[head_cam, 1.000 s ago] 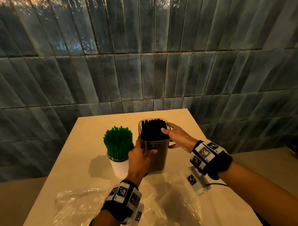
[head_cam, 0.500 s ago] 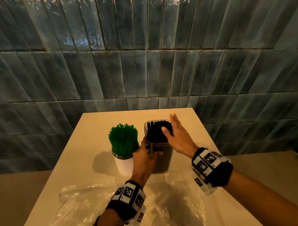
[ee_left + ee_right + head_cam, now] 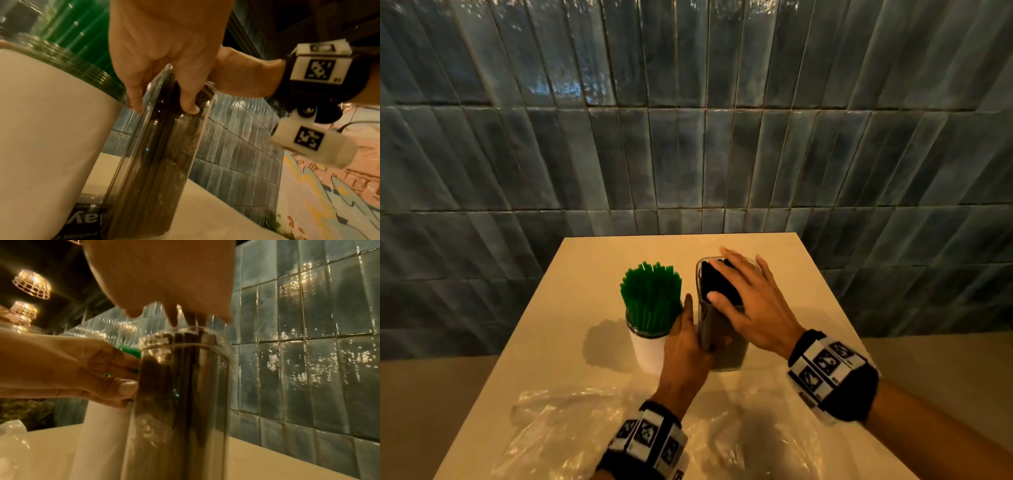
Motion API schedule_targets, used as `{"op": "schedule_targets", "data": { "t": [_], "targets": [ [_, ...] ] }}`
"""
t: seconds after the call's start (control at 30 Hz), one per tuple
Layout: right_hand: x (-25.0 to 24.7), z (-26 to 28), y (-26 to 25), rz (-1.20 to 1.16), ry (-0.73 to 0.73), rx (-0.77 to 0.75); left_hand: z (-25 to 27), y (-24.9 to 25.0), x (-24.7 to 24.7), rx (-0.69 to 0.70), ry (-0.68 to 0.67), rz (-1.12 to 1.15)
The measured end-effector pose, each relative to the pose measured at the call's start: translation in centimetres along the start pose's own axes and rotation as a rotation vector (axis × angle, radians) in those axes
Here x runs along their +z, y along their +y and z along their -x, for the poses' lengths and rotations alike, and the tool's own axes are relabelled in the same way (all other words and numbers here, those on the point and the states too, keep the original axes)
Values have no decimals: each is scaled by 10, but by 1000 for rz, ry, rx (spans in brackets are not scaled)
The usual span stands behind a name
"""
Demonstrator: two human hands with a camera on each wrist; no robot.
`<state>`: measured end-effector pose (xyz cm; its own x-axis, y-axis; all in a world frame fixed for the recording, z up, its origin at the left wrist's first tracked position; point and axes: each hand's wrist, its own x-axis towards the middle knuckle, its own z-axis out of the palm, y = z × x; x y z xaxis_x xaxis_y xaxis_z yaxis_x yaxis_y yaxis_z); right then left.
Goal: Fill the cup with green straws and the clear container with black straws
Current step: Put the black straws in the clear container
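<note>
Black straws (image 3: 719, 286) in clear container (image 3: 726, 356) (full)

Crumpled clear plastic bag (image 3: 571, 431) lies on the pale table (image 3: 571, 281); perhaps two wicker lamps (image 3: 31, 284) overhead

The cup (image 3: 648, 349), white and round, stands upright on the table (image 3: 571, 308), packed with green straws (image 3: 652, 296) that fan out above its rim. Just beside it on the right stands the clear container (image 3: 726, 353), upright too, tall with rounded corners, touching or nearly touching the cup. Black straws (image 3: 717, 286) fill it, standing on end, tips about level with its rim. Through the clear wall their dark lengths show all the way down.
</note>
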<state>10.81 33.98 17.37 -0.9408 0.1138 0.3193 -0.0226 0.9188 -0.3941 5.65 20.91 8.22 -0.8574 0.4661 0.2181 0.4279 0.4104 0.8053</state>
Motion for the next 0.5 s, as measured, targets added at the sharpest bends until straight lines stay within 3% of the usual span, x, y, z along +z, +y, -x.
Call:
{"op": "schedule_targets", "data": {
  "t": [0.07,0.1,0.17,0.23,0.33,0.43,0.5],
  "targets": [
    [0,16,-18,-318,260,-28,18,1,-20,148,159,-24],
    [3,26,-29,-456,313,-11,27,0,-32,224,262,-31],
    [16,44,-48,-725,246,162,35,-12,-54,216,449,-3],
    [34,50,-63,-922,59,356,29,-26,-69,66,533,47],
    [64,43,-72,-901,-194,458,2,-46,-80,-121,389,65],
    [84,22,-70,-835,-185,483,-28,-59,-82,-201,116,158],
    [93,6,-66,-792,-141,487,-42,-58,-80,-197,5,250]
  ]
}}
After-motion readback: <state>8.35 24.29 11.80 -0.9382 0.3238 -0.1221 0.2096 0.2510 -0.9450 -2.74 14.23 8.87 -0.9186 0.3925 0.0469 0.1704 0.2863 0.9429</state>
